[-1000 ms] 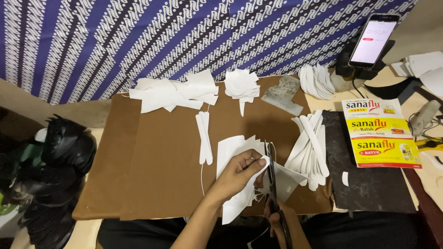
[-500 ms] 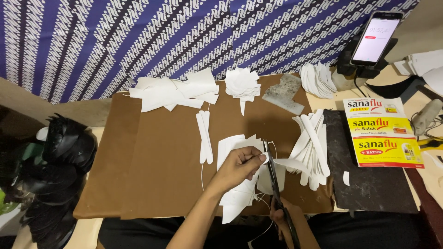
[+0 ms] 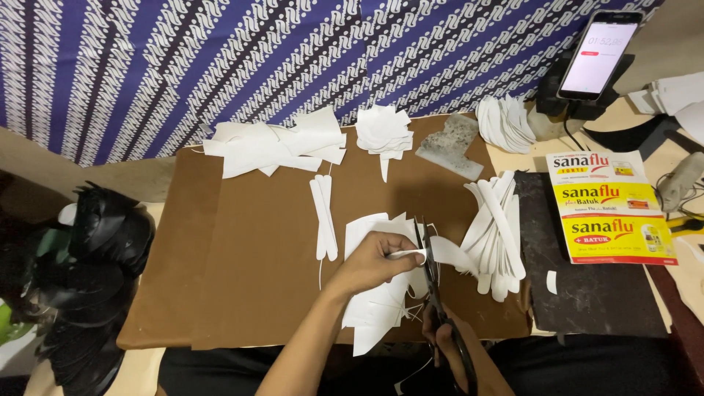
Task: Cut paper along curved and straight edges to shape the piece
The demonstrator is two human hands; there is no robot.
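At the far left a heap of black bags (image 3: 88, 271) lies beside the brown board (image 3: 249, 271) that covers the work surface. Along the board's far edge, below the blue-and-white patterned cloth (image 3: 220, 59), lie a loose pile of white offcuts (image 3: 275, 147) and a smaller stack of cut shapes (image 3: 383, 132); two narrow white strips (image 3: 324, 216) lie nearer the middle.

The left hand (image 3: 378, 260) rests on the white sheets (image 3: 374, 308) at the board's near edge, its fingers pinching a curling strip (image 3: 411, 254) just against the blades. The right hand (image 3: 447, 341) grips the handles of the black scissors (image 3: 434, 293), fingers closed around them — whether the blades are parted or shut I cannot tell from this angle.

To cut well here, the pinched strip wants steady, light tension so the blades follow the outline, and the left fingers should stay clear of the blade line. Turning the sheet rather than the scissors should keep the curve smooth.

Right of the scissors is a fanned pile of finished strips (image 3: 499, 231), partly on a dark slate-like mat (image 3: 594, 293). Beyond it lies a rectangular printed sheet (image 3: 609, 209) — white band at top, yellow bands below, red lettering. At the far right corner a phone (image 3: 598, 55) stands propped, its screen pale pink.
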